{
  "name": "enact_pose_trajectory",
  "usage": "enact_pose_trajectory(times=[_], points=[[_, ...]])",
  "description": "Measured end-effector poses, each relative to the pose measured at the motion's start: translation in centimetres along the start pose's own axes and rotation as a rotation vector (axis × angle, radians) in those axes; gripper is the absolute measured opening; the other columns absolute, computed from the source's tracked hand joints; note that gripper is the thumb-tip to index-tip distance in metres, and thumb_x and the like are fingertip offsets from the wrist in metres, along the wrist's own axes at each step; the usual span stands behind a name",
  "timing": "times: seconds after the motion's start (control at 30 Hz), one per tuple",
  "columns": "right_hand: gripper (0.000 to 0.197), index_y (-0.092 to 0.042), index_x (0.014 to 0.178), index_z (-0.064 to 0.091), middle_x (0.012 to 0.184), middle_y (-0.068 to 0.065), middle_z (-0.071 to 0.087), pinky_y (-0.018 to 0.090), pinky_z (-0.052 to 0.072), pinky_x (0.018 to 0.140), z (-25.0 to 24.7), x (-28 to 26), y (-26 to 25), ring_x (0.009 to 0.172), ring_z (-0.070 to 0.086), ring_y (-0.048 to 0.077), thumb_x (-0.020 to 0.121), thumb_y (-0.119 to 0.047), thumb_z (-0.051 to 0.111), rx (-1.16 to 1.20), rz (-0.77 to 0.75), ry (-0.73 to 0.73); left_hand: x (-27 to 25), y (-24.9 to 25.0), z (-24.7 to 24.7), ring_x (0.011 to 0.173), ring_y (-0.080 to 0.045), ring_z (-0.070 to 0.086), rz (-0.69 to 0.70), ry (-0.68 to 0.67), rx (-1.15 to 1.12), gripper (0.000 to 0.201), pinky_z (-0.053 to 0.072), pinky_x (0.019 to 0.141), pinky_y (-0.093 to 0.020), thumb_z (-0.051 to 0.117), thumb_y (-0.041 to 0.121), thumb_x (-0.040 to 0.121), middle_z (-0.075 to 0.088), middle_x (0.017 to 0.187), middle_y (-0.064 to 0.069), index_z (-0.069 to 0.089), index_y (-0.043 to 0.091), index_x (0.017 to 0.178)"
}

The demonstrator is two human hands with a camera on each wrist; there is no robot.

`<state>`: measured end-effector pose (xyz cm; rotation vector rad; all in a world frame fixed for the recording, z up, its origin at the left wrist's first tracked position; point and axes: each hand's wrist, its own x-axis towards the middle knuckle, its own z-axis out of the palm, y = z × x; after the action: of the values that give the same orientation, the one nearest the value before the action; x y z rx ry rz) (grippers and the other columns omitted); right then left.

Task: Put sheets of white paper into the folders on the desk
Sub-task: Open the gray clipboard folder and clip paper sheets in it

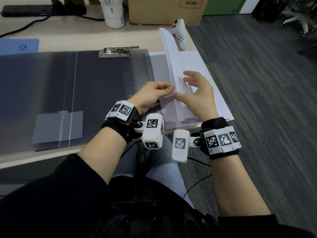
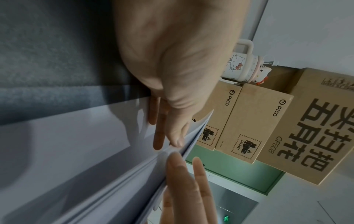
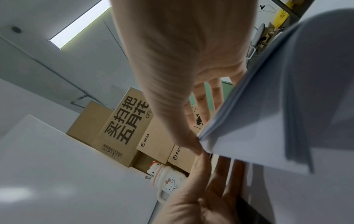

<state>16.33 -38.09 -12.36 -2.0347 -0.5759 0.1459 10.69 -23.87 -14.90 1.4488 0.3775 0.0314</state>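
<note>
An open translucent grey folder [image 1: 103, 79] lies flat on the desk, its metal clip [image 1: 118, 51] at the top edge. To its right is a stack of white paper [image 1: 214, 86]. The left edge of several top sheets [image 1: 173, 54] is lifted. My left hand [image 1: 169, 91] pinches that raised edge between thumb and curled fingers; in the left wrist view the left hand [image 2: 177, 142] shows its thumb on the sheets [image 2: 86, 136]. My right hand [image 1: 184, 88] holds the same bundle, thumb on the edge and fingers spread behind it. The right wrist view shows the right hand [image 3: 197, 145] and the sheets [image 3: 287, 106].
A white game controller [image 1: 180, 34] lies on the paper's far end. Behind it are a mug [image 1: 113, 12], a cardboard box [image 1: 164, 9], a black power strip [image 1: 42, 10] and a blue folder [image 1: 18, 46]. The desk ends just right of the paper, above carpet.
</note>
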Motion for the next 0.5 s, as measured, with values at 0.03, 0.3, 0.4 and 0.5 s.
enact_pose_trajectory(times=[0.03,0.3,0.4,0.5], points=[[0.062,-0.017,0.125,0.055,0.118,0.005,0.061,-0.007,0.033,0.075,0.0,0.0,0.0,0.104,0.052,0.007,0.069,-0.016,0.079,0.006,0.000,0.003,0.0,0.0,0.0,0.060,0.005,0.058,-0.007,0.000,-0.004,0.012,0.046,0.061,-0.007,0.058,0.015,0.091,0.065,0.061,0.015,0.064,0.017,0.081],[0.050,-0.014,0.121,0.058,0.116,0.003,0.063,-0.001,0.040,0.080,-0.7,0.0,-0.2,0.103,0.057,0.010,0.073,-0.007,0.072,0.035,0.021,0.044,0.3,-0.1,0.3,0.066,-0.004,0.056,-0.081,0.049,-0.005,0.016,0.045,0.065,-0.016,0.063,0.014,0.088,0.063,0.062,0.011,0.064,0.018,0.073],[0.044,-0.011,0.120,0.059,0.123,0.006,0.058,0.021,0.048,0.090,-1.6,0.0,-0.4,0.107,0.059,0.017,0.077,-0.002,0.061,-0.011,0.023,0.155,0.5,-0.2,0.2,0.066,-0.002,0.056,-0.084,0.041,-0.024,0.018,0.045,0.065,-0.013,0.062,0.011,0.088,0.064,0.060,0.014,0.062,0.019,0.072],[0.041,-0.007,0.119,0.059,0.129,0.010,0.051,0.034,0.039,0.103,-2.2,0.0,-0.4,0.114,0.053,0.022,0.078,-0.004,0.056,-0.227,-0.022,0.293,0.5,-0.2,0.1,0.070,-0.002,0.057,-0.084,0.036,-0.025,0.018,0.044,0.070,-0.016,0.061,0.011,0.088,0.064,0.065,0.012,0.063,0.019,0.072]])
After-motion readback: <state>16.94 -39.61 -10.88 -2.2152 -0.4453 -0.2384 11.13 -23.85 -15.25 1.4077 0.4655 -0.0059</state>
